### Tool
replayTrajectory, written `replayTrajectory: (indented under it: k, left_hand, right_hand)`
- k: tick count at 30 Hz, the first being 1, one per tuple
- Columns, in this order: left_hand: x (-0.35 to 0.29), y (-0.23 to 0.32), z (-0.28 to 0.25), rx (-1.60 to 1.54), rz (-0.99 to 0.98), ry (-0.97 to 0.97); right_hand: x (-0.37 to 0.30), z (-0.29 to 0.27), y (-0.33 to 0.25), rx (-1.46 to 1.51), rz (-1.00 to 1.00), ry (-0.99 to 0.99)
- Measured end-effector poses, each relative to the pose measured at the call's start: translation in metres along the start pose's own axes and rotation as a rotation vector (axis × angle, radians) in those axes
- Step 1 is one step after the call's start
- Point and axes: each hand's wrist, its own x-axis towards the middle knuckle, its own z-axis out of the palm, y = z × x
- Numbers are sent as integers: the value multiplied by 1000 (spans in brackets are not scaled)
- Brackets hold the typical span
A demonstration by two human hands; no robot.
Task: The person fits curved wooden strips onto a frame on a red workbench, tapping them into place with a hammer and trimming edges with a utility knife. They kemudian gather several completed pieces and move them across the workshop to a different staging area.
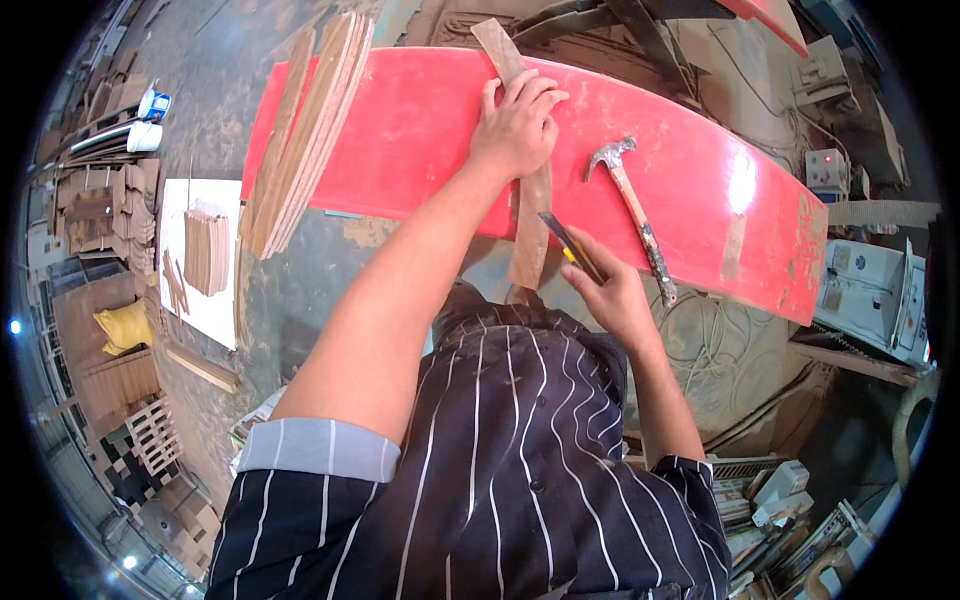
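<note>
A long, thin wooden strip [534, 210] lies across the red tabletop [420, 130], its near end jutting past the front edge toward my body. My left hand [515, 125] holds it down near the far edge, fingers bent over it. In my right hand [612, 295] is a utility knife [578, 250] with a dark blade and a yellow mark on its handle. The blade's tip is at the strip's right side, by the table's front edge; whether it touches the wood I cannot tell. A claw hammer [630, 195] with a worn handle rests on the table to the right.
Stacked wooden strips [315, 130] lie across the table's left end. On the floor at left, a white sheet [200, 310] carries more cut pieces. Coiled cable [715, 340] lies beneath the table's right side. Dark metal framework [640, 30] stands beyond the far edge.
</note>
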Motion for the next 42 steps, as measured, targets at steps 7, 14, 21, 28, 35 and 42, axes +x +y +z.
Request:
replayTrajectory:
  k: [7,14,21,28,35,42]
  left_hand:
    - [1,-1,0,21,16,-1]
    - [2,-1,0,13,0,-5]
    - [0,-1,-1,11,-8,-11]
    - [1,0,-1,7,0,-3]
    - [2,-3,1,25,3,13]
    - [3,-3,2,-7,-9,1]
  right_hand:
    - [10,-16,-29,174,342,-190]
    - [16,-20,-26,292,391,-255]
    - [3,-1,-20,161,301,-131]
    - [-5,4,-22,-243,41,29]
    - [-2,2,-36,-513,-231,-40]
    - [-7,-4,-47,-167,57,23]
